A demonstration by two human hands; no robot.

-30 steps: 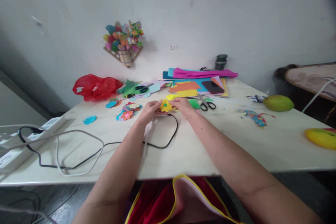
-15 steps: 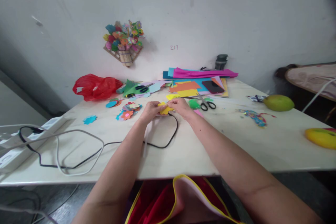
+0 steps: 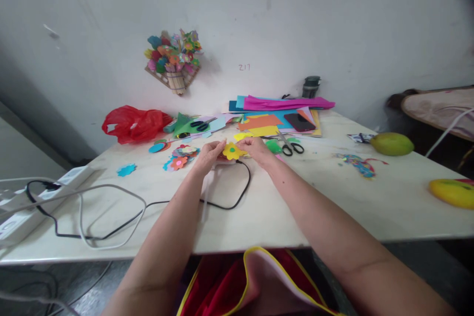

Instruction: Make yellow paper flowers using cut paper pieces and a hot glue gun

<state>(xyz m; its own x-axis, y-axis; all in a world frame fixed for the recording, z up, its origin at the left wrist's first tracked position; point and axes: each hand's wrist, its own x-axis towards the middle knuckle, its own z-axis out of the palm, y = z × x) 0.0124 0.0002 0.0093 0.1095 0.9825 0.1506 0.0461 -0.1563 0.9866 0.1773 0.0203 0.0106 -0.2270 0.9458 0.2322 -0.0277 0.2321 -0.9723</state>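
A yellow paper flower (image 3: pixel 228 154) with a green centre is held up between my hands, facing me. My left hand (image 3: pixel 208 156) is closed at its left edge, with the fingertips against the petal. On the other side my right hand (image 3: pixel 256 150) pinches the right edge between thumb and fingers. Beneath the flower lies a device mostly hidden by it and my left hand; a black cord (image 3: pixel 249 177) runs out of it, and a pale translucent stick (image 3: pixel 205 200) shows below my left wrist.
Cut paper flowers (image 3: pixel 179 162) are piled left of my hands, near a blue flower (image 3: pixel 127 170). Scissors (image 3: pixel 292 148) lie to the right. Coloured sheets (image 3: pixel 259 122), a phone (image 3: pixel 299 122) and a red bag (image 3: pixel 135 123) are behind. A power strip (image 3: pixel 70 177) with loose cords occupies the left; a mango (image 3: pixel 391 143) sits right.
The green centre of the yellow flower now shows, where my fingers covered it before. My left fingers have drawn back to its edge, and my hands are slightly farther apart.
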